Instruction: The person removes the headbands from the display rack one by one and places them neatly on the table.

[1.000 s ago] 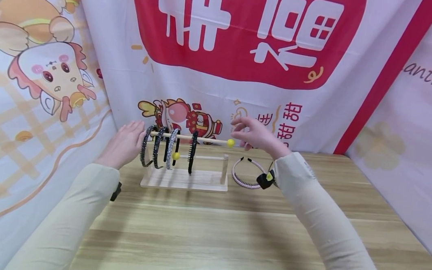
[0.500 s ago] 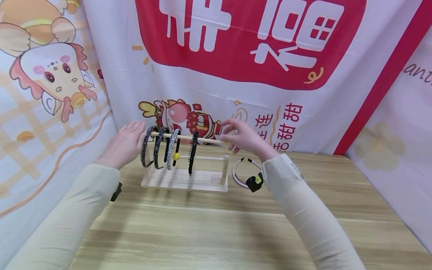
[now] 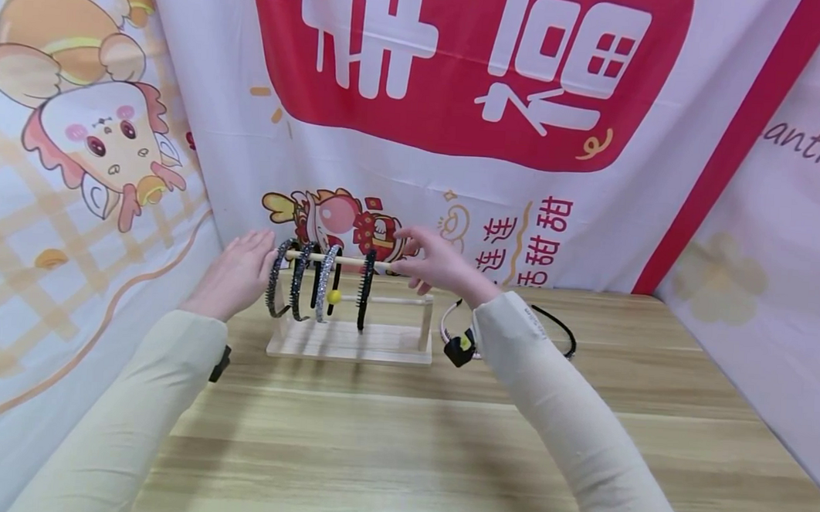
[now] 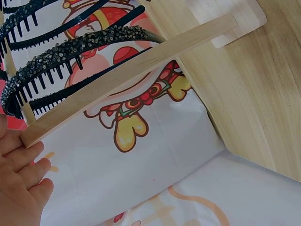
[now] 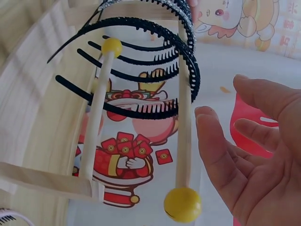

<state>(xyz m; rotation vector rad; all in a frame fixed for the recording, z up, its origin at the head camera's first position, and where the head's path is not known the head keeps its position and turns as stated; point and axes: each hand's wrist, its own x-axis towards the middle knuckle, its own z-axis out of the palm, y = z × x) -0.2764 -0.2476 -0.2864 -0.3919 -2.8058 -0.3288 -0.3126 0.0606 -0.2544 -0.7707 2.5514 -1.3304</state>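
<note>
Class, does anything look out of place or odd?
Possibly: the pale pink toothed headband and curved black headband lie on the wood-grain table beside the pale wooden rack, whereas four dark or silvery headbands hang on it.

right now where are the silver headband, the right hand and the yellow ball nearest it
Silver headband (image 3: pixel 323 284): head view, glittery band.
Right hand (image 3: pixel 442 267): head view, its middle.
Yellow ball (image 5: pixel 182 205): right wrist view, its middle.
</note>
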